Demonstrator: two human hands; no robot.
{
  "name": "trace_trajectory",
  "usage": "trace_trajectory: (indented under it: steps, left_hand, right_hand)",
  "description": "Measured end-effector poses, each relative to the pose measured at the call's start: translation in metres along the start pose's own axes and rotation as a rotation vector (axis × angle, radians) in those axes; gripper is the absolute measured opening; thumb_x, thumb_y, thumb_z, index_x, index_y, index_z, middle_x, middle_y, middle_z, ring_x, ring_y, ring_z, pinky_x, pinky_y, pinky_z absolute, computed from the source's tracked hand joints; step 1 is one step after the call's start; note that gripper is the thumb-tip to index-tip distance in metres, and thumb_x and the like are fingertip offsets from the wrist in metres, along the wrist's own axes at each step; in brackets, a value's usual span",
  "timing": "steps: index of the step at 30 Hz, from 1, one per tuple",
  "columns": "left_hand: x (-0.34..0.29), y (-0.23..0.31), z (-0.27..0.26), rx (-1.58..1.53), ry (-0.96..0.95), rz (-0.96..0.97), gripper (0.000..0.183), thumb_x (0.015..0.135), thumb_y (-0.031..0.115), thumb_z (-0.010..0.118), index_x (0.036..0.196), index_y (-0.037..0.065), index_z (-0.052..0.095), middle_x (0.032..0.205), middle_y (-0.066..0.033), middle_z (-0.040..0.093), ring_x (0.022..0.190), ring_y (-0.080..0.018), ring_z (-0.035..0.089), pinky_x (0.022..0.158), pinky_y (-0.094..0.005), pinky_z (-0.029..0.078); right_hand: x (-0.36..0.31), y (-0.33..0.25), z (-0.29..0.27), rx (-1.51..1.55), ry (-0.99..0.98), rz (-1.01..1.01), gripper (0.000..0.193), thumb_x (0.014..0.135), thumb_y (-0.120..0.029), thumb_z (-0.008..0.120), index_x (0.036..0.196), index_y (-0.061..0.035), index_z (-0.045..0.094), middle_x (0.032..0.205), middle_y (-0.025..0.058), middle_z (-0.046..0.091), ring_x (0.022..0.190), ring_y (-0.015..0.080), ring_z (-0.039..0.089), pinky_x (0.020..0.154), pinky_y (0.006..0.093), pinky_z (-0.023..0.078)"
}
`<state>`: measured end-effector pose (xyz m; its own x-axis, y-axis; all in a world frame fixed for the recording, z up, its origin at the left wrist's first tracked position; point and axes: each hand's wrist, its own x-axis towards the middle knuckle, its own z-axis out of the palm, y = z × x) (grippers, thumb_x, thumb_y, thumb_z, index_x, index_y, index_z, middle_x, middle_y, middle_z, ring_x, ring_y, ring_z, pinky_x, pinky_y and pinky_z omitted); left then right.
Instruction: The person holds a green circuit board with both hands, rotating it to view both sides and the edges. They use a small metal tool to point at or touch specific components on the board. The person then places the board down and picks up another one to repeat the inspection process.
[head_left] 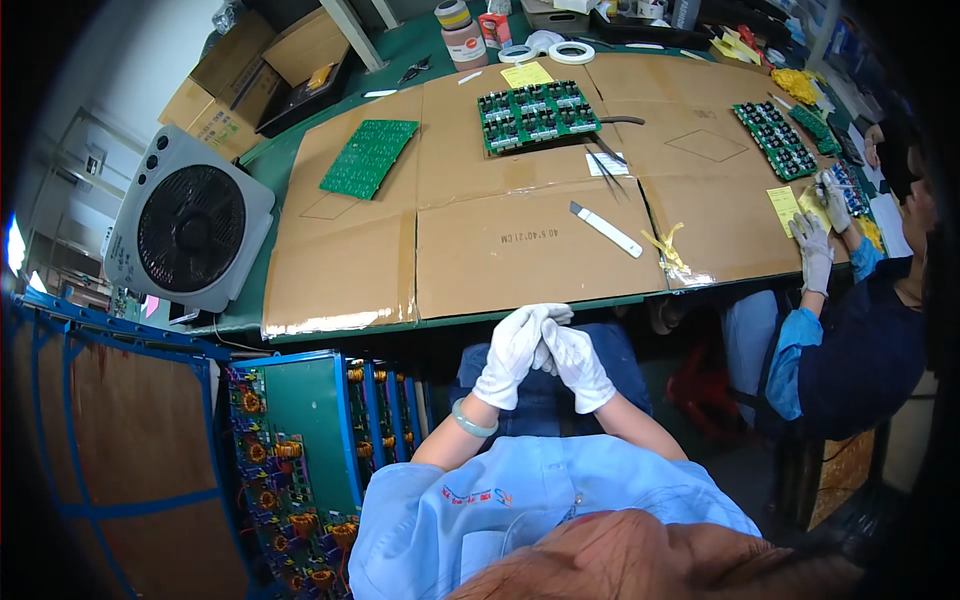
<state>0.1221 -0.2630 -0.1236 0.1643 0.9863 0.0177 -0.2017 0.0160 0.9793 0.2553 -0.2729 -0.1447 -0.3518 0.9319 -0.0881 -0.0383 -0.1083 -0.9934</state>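
Note:
My left hand [512,352] and my right hand [578,365], both in white gloves, meet just off the near table edge, above my lap. Their fingers are folded together and touch each other; no object shows between them. Nearest to them on the cardboard lies a white utility knife [606,230]. Farther back sits a green circuit board [540,117] crowded with black components, with dark tweezers [606,165] and a white label beside it. A flatter green board [369,159] lies to the left. A small yellow tie [668,247] lies at the right.
A fan [190,218] stands at the left table end. Tape rolls [571,53] and a bottle [462,42] stand at the back. Racked boards with copper coils [290,480] are below left. At right, a co-worker's gloved hands [815,250] work near another board [775,140].

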Motion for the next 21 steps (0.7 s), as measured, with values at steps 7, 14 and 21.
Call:
trace_trajectory:
  steps: [7,14,21]
  left_hand:
    - [0.020,0.041,-0.071,0.119,0.373,0.123,0.027,0.095,0.019,0.053,0.106,-0.004,0.062,0.095,-0.0138,0.067,0.087,-0.0197,0.065,0.083,-0.0329,0.052]
    - [0.040,0.027,-0.191,0.117,0.436,0.070,0.051,0.095,0.032,0.053,0.127,-0.007,0.046,0.117,-0.0269,0.056,0.101,-0.0323,0.062,0.089,-0.0379,0.052]
    - [0.060,0.028,-0.196,0.078,0.399,0.011,0.058,0.093,0.033,0.056,0.134,-0.004,0.038,0.129,-0.0249,0.048,0.112,-0.0330,0.056,0.097,-0.0399,0.046]
  right_hand:
    - [-0.040,0.015,-0.049,0.069,0.265,0.091,0.046,0.097,-0.038,0.049,0.074,-0.0010,0.064,0.064,0.0035,0.061,0.054,0.0071,0.055,0.051,0.0204,0.043]
    - [-0.078,0.021,-0.085,0.085,0.497,0.130,0.044,0.096,-0.037,0.051,0.074,-0.0021,0.065,0.063,0.0025,0.060,0.053,0.0065,0.053,0.050,0.0202,0.043]
    - [-0.068,0.004,-0.075,-0.219,0.708,-0.165,0.022,0.086,-0.014,0.065,0.106,-0.0039,0.066,0.086,0.0067,0.065,0.070,0.0095,0.061,0.064,0.0237,0.050]
